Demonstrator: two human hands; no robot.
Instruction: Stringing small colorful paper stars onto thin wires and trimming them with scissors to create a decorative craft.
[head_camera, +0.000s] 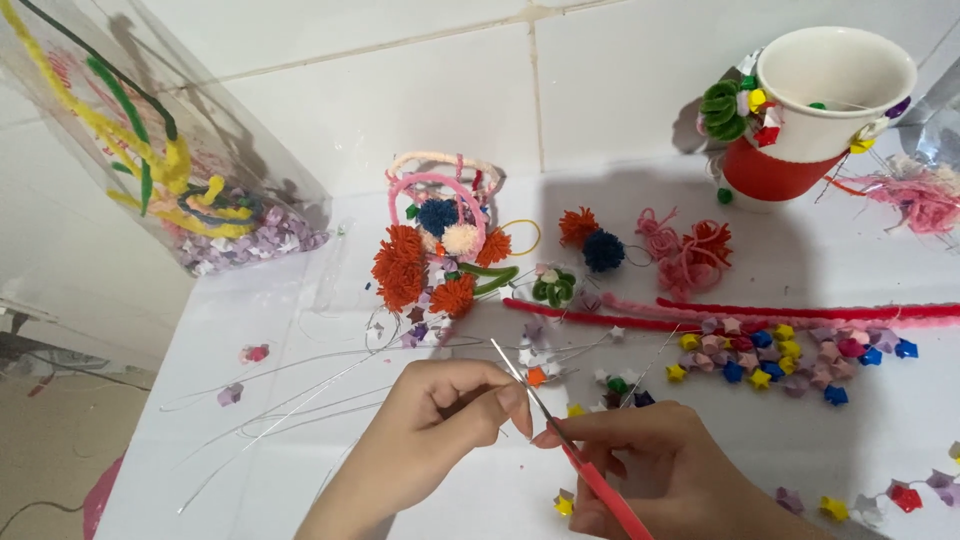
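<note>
Cutting step, by my reading: left hand (440, 420) fingers pinch thin silver wire (300, 395), right hand (660, 465) grips red-handled scissors (560, 440), blades just beside left fingertips; next needs steady closing.

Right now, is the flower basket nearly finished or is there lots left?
The little basket already has pink handles and orange, blue and cream pompoms. In hand: the left hand pinches something too small to make out, and the right hand works red-handled scissors at it. Probably lots left: loose paper stars, spare pompoms, red pipe cleaners and wires lie unused.
</note>
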